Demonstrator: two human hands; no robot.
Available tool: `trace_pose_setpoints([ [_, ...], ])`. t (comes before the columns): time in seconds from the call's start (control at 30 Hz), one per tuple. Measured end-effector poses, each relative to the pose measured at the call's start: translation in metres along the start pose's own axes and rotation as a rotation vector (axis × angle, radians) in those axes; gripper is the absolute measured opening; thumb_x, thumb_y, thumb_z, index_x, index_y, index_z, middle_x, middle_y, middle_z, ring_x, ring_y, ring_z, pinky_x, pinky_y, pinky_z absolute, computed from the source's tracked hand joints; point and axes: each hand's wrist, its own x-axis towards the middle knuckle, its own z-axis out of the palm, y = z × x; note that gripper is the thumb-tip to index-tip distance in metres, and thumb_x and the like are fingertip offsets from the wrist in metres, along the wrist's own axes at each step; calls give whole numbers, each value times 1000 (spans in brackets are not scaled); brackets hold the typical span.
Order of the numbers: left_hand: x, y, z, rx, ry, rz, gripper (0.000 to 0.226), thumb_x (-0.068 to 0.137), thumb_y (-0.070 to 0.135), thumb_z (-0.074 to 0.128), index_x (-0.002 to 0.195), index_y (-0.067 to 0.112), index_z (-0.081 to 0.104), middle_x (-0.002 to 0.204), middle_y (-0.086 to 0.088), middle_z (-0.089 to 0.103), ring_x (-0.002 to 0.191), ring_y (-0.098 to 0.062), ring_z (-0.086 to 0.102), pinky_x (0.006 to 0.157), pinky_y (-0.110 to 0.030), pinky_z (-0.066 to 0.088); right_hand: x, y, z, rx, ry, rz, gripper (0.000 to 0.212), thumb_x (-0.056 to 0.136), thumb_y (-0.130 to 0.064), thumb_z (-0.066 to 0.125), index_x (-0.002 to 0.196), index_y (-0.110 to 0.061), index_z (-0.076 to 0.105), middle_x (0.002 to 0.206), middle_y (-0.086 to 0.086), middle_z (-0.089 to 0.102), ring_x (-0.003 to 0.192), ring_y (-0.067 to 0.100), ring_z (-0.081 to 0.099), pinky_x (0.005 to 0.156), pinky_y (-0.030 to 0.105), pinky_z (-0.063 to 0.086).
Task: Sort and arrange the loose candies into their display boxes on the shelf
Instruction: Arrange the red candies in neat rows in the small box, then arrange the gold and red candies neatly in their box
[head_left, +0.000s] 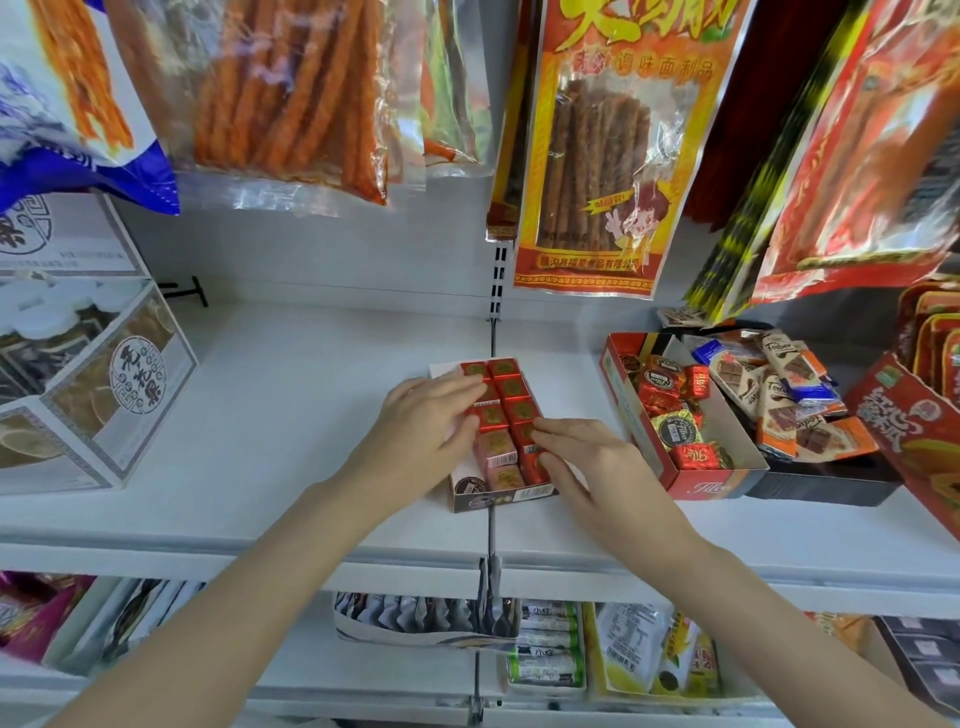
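Both my hands rest on the small cardboard display box (488, 496) of red and pink foil-wrapped square candies (506, 410) at the frame's centre, on the white metal shelf (291, 415).

My left hand (431, 415) lies flat with nearly straight fingers across the upper-left candies; my right hand (582, 457) touches the lower-right ones with loosely bent fingertips, and I cannot tell whether it pinches one. Left of the box I have a wide stretch of bare shelf up to the grey-and-white printed carton (98, 395) at centre left. To the right, the red open cardboard box of mixed foil candies (675, 415) sits near, with orange-and-blue chocolate bar packets (795, 400) beyond. Hanging clear bags of orange-red snack sticks (291, 93) crowd the upper frame, overhanging the shelf's back.
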Motion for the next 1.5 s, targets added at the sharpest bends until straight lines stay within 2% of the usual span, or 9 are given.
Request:
trace_pose_setpoints([
  [0.17, 5, -6, 0, 12, -111, -9, 44, 98, 26, 37, 141, 22, 33, 150, 10, 28, 141, -4, 15, 113, -24, 7, 3, 3, -4, 9, 12, -13, 25, 86, -11, 58, 108, -5, 67, 117, 12, 64, 108, 27, 60, 97, 24, 34],
  [0.43, -16, 8, -8, -36, -82, -41, 37, 95, 31, 41, 132, 27, 48, 142, 11, 39, 132, -12, 27, 112, -33, 23, -4, 12, -15, 61, -40, -36, 35, 87, -30, 53, 117, -15, 63, 124, 1, 59, 112, 15, 54, 95, 18, 35],
  [0.53, -26, 17, -7, -38, -89, -12, 36, 91, 40, 48, 125, 27, 53, 128, 13, 46, 121, -8, 30, 105, -28, 29, -6, 14, -20, 42, -103, -70, 44, 84, -44, 54, 118, -17, 62, 127, -1, 58, 108, 13, 56, 94, 23, 42],
  [0.67, -32, 24, -1, -26, -104, 25, 47, 87, 37, 57, 131, 27, 46, 127, 13, 42, 120, -5, 30, 99, -16, 23, -16, 20, -15, -80, -191, -147, 56, 79, -33, 68, 128, -10, 53, 139, 1, 47, 118, 15, 54, 104, 26, 38],
  [0.77, -27, 22, -3, -24, -87, 20, 43, 87, 29, 58, 129, 25, 49, 124, 12, 45, 119, -5, 34, 98, -17, 27, -15, 20, -3, -210, -84, -200, 44, 74, -19, 70, 114, -2, 62, 123, 12, 60, 96, 26, 67, 79, 41, 57],
  [1.0, -4, 1, -6, -32, -36, -49, 32, 87, 14, 59, 118, 15, 58, 117, 1, 52, 114, -15, 44, 94, -22, 34, 18, 6, 13, -319, 57, -166, 34, 60, -7, 83, 90, -2, 69, 92, 14, 70, 65, 26, 68, 50, 30, 56],
  [1.07, 4, -3, -5, -33, -17, -49, 31, 86, 13, 60, 117, 13, 59, 116, -1, 53, 112, -17, 46, 92, -22, 34, 30, 10, 13, -326, 34, -154, 32, 67, -4, 78, 97, 0, 68, 101, 17, 68, 73, 30, 68, 59, 33, 58],
  [1.2, 13, -5, -2, -24, 16, -40, 35, 85, 13, 60, 120, 15, 57, 117, -1, 53, 112, -17, 45, 90, -18, 32, 40, 20, 6, -238, -27, -62, 38, 93, -14, 51, 128, -2, 50, 138, 14, 47, 117, 33, 53, 100, 41, 45],
  [1.5, 7, 3, -12, 12, 70, -64, 32, 87, 16, 57, 118, 19, 59, 119, 1, 54, 113, -20, 47, 98, -32, 32, 24, 6, -30, -166, 87, -73, 30, 91, -8, 49, 118, -1, 59, 122, 11, 60, 104, 28, 62, 93, 33, 49],
])
